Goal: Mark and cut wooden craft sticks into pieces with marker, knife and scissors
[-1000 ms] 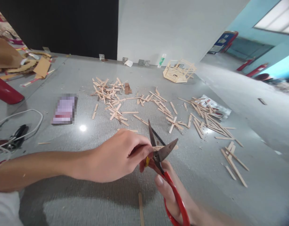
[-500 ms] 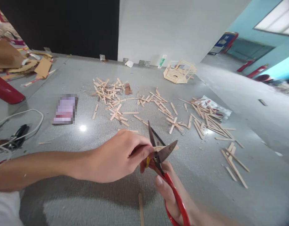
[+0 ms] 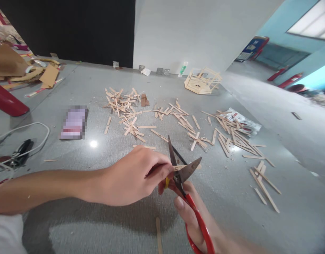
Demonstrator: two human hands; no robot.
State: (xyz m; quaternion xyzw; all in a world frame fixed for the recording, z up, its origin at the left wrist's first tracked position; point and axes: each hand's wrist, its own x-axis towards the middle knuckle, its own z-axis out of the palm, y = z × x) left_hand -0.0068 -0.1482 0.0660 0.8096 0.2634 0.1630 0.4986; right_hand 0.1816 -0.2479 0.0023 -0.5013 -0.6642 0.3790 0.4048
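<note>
Pinching a stick [image 3: 178, 168] in the left hand [image 3: 136, 176], with the right hand [image 3: 194, 225] wrapped round some scissors [image 3: 190, 170], blades spread and the stick sitting between them, up above the desk [image 3: 83, 84]. Loose sticks [image 3: 130, 126] lie scattered further out, plus a wooden frame [image 3: 196, 88] beside a tube [image 3: 183, 69].

Over on the left, a cardboard piece [image 3: 49, 76] lies near a thick red pole [image 3: 10, 100], with a white cable [image 3: 38, 123] looping nearby. A metal bracket [image 3: 115, 64] sits at the black panel's foot [image 3: 72, 31]; off right, there's a bright window [image 3: 313, 19].
</note>
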